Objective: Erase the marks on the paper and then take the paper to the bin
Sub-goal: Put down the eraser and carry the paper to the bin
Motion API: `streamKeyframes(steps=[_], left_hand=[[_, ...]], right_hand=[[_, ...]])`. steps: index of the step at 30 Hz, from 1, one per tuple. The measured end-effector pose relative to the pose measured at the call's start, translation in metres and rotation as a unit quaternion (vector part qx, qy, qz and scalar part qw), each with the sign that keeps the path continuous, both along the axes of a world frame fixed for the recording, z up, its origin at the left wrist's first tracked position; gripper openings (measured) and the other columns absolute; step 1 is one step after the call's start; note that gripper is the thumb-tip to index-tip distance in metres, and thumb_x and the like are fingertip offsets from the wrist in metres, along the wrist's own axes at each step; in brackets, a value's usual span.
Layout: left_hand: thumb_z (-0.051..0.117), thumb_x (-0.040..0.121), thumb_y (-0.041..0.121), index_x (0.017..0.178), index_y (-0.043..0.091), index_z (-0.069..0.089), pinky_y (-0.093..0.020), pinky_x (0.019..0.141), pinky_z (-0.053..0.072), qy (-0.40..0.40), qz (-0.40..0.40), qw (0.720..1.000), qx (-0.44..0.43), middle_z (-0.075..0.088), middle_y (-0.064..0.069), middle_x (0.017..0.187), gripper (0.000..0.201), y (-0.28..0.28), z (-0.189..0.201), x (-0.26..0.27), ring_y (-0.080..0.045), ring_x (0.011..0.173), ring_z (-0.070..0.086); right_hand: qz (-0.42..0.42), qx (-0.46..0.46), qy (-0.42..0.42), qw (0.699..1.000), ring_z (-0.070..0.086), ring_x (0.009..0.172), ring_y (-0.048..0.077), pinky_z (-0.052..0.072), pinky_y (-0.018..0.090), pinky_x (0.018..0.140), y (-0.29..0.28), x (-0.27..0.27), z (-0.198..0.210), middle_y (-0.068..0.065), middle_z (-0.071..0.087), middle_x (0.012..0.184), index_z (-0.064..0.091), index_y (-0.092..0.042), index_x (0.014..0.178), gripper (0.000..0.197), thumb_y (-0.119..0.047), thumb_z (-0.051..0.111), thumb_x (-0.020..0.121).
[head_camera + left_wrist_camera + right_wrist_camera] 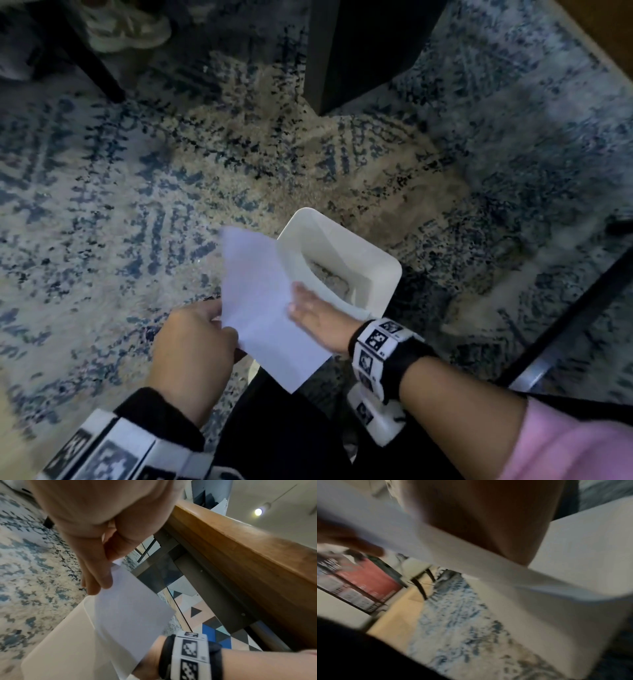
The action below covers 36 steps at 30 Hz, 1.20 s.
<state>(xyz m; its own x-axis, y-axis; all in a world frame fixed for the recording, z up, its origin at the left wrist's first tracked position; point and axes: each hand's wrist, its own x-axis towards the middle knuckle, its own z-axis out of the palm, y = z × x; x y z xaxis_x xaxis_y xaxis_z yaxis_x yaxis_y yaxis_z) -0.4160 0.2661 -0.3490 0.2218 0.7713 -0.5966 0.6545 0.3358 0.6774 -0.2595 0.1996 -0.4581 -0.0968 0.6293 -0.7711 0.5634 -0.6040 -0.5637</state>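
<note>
A person stands on a patterned rug above a small white bin. The left hand pinches the near-left edge of the paper, thumb and fingers closed on it. To the right, the right hand lies against the sheet's right edge with fingers straight and together. The paper hangs in the air, its far right edge overlapping the bin's left rim.

Judged from this, the drop comes next: shift the sheet right until it is over the opening, tilt it down, then release both hands together so it does not slide onto the rug.

The paper looks plain white, flat and uncreased; no marks are visible.
</note>
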Motion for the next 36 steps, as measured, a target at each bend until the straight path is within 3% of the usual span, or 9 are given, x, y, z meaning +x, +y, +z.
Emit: streamKeyframes(steps=[3, 8, 12, 15, 19, 23, 26, 30, 36], left_hand=[[0.053, 0.056, 0.005, 0.053, 0.014, 0.060, -0.048, 0.069, 0.057, -0.004, -0.006, 1.000, -0.026, 0.059, 0.001, 0.046, 0.013, -0.004, 0.006, 0.004, -0.029, 0.058, 0.061], [0.055, 0.062, 0.001, 0.073, 0.006, 0.066, -0.058, 0.076, 0.055, -0.021, 0.023, 0.998, -0.062, 0.069, -0.025, 0.072, 0.016, -0.005, 0.001, 0.016, -0.033, 0.070, 0.068], [0.050, 0.068, -0.013, 0.072, 0.012, 0.070, -0.057, 0.078, 0.055, -0.030, 0.035, 0.996, -0.076, 0.066, -0.007, 0.051, 0.032, -0.006, 0.002, 0.008, -0.023, 0.056, 0.061], [0.047, 0.073, -0.016, 0.074, 0.011, 0.068, -0.054, 0.077, 0.054, -0.041, 0.017, 0.996, -0.075, 0.059, 0.000, 0.041, 0.033, -0.007, 0.004, 0.007, -0.024, 0.056, 0.054], [0.047, 0.074, -0.017, 0.084, 0.016, 0.068, -0.033, 0.062, 0.059, -0.064, 0.044, 0.992, -0.101, 0.071, -0.003, 0.055, 0.040, -0.003, 0.003, 0.003, -0.015, 0.055, 0.064], [0.054, 0.064, -0.001, 0.083, 0.023, 0.070, -0.048, 0.081, 0.049, -0.066, 0.013, 0.991, -0.112, 0.068, -0.026, 0.078, 0.034, -0.001, 0.008, -0.011, -0.022, 0.068, 0.055], [0.047, 0.074, -0.014, 0.082, 0.017, 0.070, -0.042, 0.079, 0.051, -0.086, 0.012, 0.988, -0.125, 0.069, -0.023, 0.073, 0.040, 0.000, 0.006, -0.011, -0.022, 0.068, 0.056], [0.044, 0.072, -0.020, 0.082, 0.011, 0.070, -0.040, 0.074, 0.055, -0.101, 0.026, 0.987, -0.120, 0.072, -0.016, 0.070, 0.041, -0.002, 0.006, -0.004, -0.023, 0.064, 0.060], [0.046, 0.071, -0.015, 0.081, 0.025, 0.071, -0.039, 0.075, 0.042, -0.090, 0.017, 0.985, -0.149, 0.063, -0.034, 0.084, 0.048, 0.001, -0.001, -0.015, -0.023, 0.070, 0.050]], right_hand=[[-0.026, -0.008, -0.101, 0.995, -0.009, 0.146, 0.024, -0.001, 0.041, 0.119, 0.004, 0.020, -0.002, 0.009, -0.007, 0.159, 0.000, -0.020, 0.151, 0.065, -0.050, 0.025, 0.099], [-0.015, 0.162, 0.095, 0.982, -0.008, 0.143, 0.006, -0.006, 0.026, 0.114, 0.008, -0.036, 0.026, -0.006, -0.003, 0.158, 0.001, -0.027, 0.148, 0.056, -0.035, 0.030, 0.101], [-0.019, -0.014, -0.089, 0.996, 0.006, 0.146, 0.026, 0.005, 0.037, 0.118, -0.009, 0.011, -0.006, 0.009, 0.007, 0.159, 0.012, -0.014, 0.151, 0.056, -0.038, 0.026, 0.102], [-0.065, 0.029, -0.114, 0.991, -0.012, 0.145, 0.023, -0.002, 0.043, 0.117, -0.002, 0.019, -0.001, 0.006, -0.008, 0.159, 0.003, -0.027, 0.151, 0.062, -0.048, 0.028, 0.099], [-0.079, 0.035, 0.074, 0.993, 0.002, 0.146, 0.016, 0.003, 0.032, 0.116, 0.000, -0.004, 0.009, 0.000, 0.004, 0.159, 0.013, -0.027, 0.150, 0.055, -0.043, 0.029, 0.100], [-0.106, -0.116, -0.117, 0.981, 0.029, 0.140, 0.029, 0.025, 0.039, 0.113, 0.001, 0.039, -0.024, 0.009, 0.023, 0.156, 0.017, -0.020, 0.150, 0.065, -0.056, 0.023, 0.097], [-0.071, -0.016, -0.145, 0.987, 0.013, 0.145, 0.028, 0.015, 0.042, 0.117, 0.023, 0.035, -0.018, 0.010, 0.009, 0.158, 0.008, -0.023, 0.151, 0.066, -0.054, 0.028, 0.096], [-0.012, 0.121, 0.006, 0.993, -0.007, 0.145, 0.014, -0.004, 0.030, 0.115, 0.041, -0.005, 0.002, -0.003, -0.007, 0.159, 0.000, -0.024, 0.151, 0.062, -0.044, 0.030, 0.100], [-0.122, -0.101, -0.134, 0.978, 0.025, 0.141, 0.031, 0.022, 0.041, 0.114, 0.030, 0.036, -0.036, 0.013, 0.020, 0.156, 0.015, -0.017, 0.151, 0.066, -0.054, 0.028, 0.097]])
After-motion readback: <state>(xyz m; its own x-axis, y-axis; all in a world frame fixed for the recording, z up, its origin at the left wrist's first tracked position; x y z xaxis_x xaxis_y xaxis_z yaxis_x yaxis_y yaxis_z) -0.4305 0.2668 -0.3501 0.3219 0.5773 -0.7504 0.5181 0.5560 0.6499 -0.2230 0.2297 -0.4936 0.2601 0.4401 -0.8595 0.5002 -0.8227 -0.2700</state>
